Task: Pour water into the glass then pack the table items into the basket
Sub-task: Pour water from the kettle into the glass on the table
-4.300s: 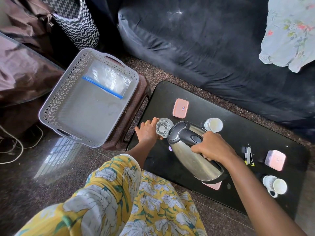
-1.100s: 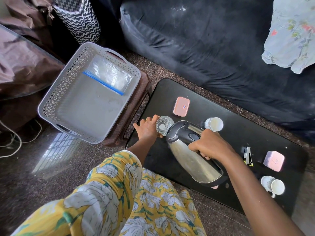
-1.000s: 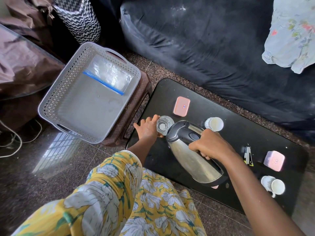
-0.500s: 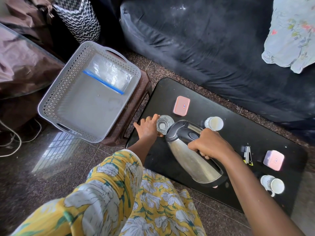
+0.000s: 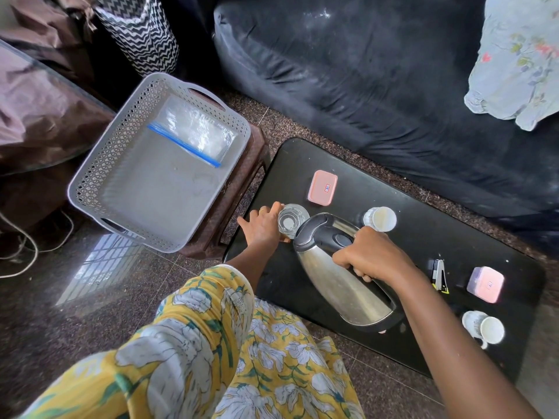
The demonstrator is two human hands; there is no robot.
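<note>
A clear glass [image 5: 291, 219] stands at the near-left corner of the black table [image 5: 429, 237], and my left hand [image 5: 262, 227] is wrapped around its side. My right hand [image 5: 364, 254] grips the black handle of a steel kettle [image 5: 338, 276], which is tilted with its spout over the glass rim. To the left, a grey perforated basket [image 5: 99, 164] rests on a brown stool and holds a clear zip bag [image 5: 196, 131] with a blue strip.
On the table lie a pink box [image 5: 322, 187], a white cup [image 5: 380, 218], a stapler [image 5: 439, 276], a second pink box [image 5: 485, 284] and a mug on its side [image 5: 483, 327]. A dark sofa [image 5: 378, 71] runs behind the table. Cables trail on the floor at left.
Both hands, the glass and the tilted kettle have kept the same pose. Only the camera view has shifted slightly.
</note>
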